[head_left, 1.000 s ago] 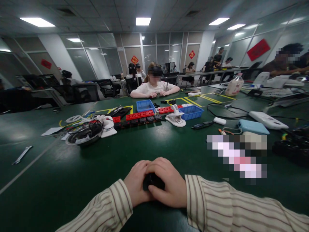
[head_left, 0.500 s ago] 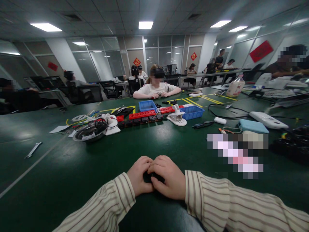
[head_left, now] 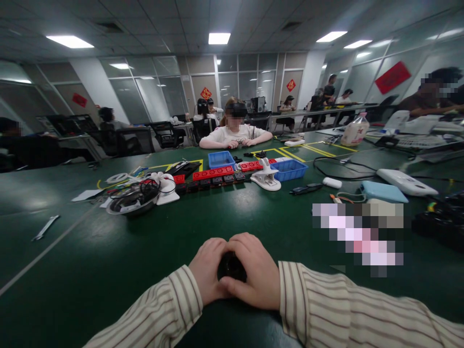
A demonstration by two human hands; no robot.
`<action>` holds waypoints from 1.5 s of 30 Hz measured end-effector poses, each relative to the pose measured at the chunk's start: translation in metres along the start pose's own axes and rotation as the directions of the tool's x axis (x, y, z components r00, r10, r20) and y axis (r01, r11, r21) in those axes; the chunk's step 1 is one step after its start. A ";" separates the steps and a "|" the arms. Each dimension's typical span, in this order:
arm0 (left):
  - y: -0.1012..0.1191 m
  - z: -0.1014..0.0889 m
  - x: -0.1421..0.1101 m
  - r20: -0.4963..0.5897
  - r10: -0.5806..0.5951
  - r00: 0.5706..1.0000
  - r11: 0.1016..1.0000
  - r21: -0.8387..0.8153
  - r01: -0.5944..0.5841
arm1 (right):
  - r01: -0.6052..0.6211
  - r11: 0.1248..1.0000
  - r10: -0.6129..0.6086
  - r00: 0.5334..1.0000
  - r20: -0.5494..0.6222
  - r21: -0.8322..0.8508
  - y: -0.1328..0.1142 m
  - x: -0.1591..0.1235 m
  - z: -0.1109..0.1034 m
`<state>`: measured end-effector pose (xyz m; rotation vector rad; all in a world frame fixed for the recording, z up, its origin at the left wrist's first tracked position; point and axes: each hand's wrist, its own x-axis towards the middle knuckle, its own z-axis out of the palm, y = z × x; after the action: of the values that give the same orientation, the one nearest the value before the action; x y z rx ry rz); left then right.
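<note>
Near the front of the green table (head_left: pixel 152 261), my left hand (head_left: pixel 207 268) and my right hand (head_left: pixel 258 273) curve around a dark, glossy round object (head_left: pixel 232 267). My fingers are wrapped about its two sides and meet at the far side. My right thumb crosses the near side toward my left hand. Only the dark top shows between the hands; its sides and base are hidden, and I cannot tell what kind of thing it is.
Farther back stand a metal bowl (head_left: pixel 126 210) of cables, a row of red and black blocks (head_left: pixel 213 173), a white clip stand (head_left: pixel 267 180) and a blue bin (head_left: pixel 290 169). A wrench (head_left: pixel 45 228) lies left, a light-blue case (head_left: pixel 384 191) right. A person (head_left: pixel 235 130) sits opposite.
My hands have drawn slightly apart at the middle and my thumbs have lowered, so more of the dark round object shows. The view has shifted slightly.
</note>
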<state>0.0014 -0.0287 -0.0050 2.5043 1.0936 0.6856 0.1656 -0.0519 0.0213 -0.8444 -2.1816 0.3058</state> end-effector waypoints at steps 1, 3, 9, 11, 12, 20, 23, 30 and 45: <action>-0.001 0.000 0.000 -0.001 -0.007 1.000 1.000 0.017 0.007 | -0.035 0.998 0.036 0.999 0.012 -0.053 0.000 0.000 0.000; -0.004 0.000 0.001 0.004 -0.024 1.000 0.999 0.036 0.023 | -0.068 0.987 0.077 0.995 0.056 -0.149 0.000 0.001 0.000; -0.002 -0.002 0.003 0.008 -0.014 1.000 0.998 -0.060 0.014 | -0.002 0.986 0.025 0.990 0.138 -0.165 0.001 0.003 -0.002; 0.000 -0.004 0.004 0.017 0.006 1.000 0.997 -0.080 -0.005 | 0.088 0.991 -0.072 0.987 0.144 -0.105 0.002 0.003 -0.001; 0.001 -0.004 0.004 0.028 0.016 0.999 0.997 -0.081 -0.014 | 0.141 0.987 -0.129 0.981 0.147 -0.075 0.002 0.002 -0.001; -0.002 -0.002 0.003 0.071 0.061 0.996 0.998 -0.027 -0.059 | 0.374 0.927 -0.371 0.923 0.104 -0.009 0.000 0.000 -0.002; -0.001 0.001 0.001 0.039 0.071 0.997 0.997 0.035 -0.073 | 0.352 0.935 -0.353 0.934 0.047 0.031 -0.003 -0.001 -0.003; 0.006 -0.002 0.001 0.001 -0.017 1.000 0.999 0.041 0.017 | -0.058 0.998 0.058 0.998 -0.003 -0.017 -0.001 0.000 -0.001; -0.003 -0.004 0.004 0.081 0.045 0.996 0.998 -0.051 -0.041 | 0.103 0.994 -0.105 0.992 0.068 0.032 0.002 0.001 -0.001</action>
<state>0.0002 -0.0233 -0.0017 2.4972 0.9851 0.6072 0.1667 -0.0498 0.0212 -0.7104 -2.2712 0.3178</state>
